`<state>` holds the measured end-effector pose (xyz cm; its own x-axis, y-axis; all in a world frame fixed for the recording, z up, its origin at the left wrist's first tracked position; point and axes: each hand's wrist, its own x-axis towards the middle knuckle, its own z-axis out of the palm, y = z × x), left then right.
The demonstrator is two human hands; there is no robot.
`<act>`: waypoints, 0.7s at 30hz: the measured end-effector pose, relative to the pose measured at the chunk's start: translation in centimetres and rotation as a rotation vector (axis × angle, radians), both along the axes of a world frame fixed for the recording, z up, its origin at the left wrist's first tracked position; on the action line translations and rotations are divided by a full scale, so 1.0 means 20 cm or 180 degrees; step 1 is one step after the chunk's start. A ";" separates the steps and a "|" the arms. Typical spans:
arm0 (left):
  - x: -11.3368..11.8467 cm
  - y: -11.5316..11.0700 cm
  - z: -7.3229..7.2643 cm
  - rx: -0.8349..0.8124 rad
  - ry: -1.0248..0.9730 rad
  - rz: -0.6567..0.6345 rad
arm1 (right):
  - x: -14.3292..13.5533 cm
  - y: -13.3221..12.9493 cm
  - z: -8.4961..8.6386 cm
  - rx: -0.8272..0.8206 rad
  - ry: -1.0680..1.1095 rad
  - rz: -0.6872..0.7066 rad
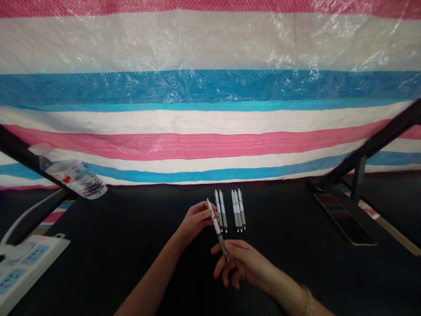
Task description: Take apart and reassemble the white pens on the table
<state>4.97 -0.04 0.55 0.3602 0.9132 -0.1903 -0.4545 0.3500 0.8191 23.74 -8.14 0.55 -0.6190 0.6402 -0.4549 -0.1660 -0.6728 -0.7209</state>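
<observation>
Between my two hands a white and grey pen (216, 228) is held at a slant. My left hand (196, 220) pinches its upper white part. At the lower grey end, the thumb and index finger of my right hand (241, 262) grip the pen near its tip, the other fingers loosely curled. Just beyond my left hand, two similar pens (223, 210) lie side by side on the black table (279, 272). To their right is a group of three more pens (237, 210), also parallel, with their tips toward me.
A clear plastic cup (80, 177) stands tilted in view at the left, near a dark metal bar. A white power strip (31, 263) with a red light is at the lower left. A phone (344, 219) lies at the right. A striped sheet (204, 147) hangs behind.
</observation>
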 end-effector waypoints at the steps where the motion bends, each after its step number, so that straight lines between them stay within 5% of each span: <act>1: 0.00 0.00 0.00 -0.0007 -0.0001 0.0016 | 0.00 0.00 0.00 -0.0009 -0.0046 0.0002; 21: 0.01 0.01 -0.01 0.0009 -0.0029 0.0286 | 0.01 0.01 -0.03 -0.0072 -0.0031 -0.0037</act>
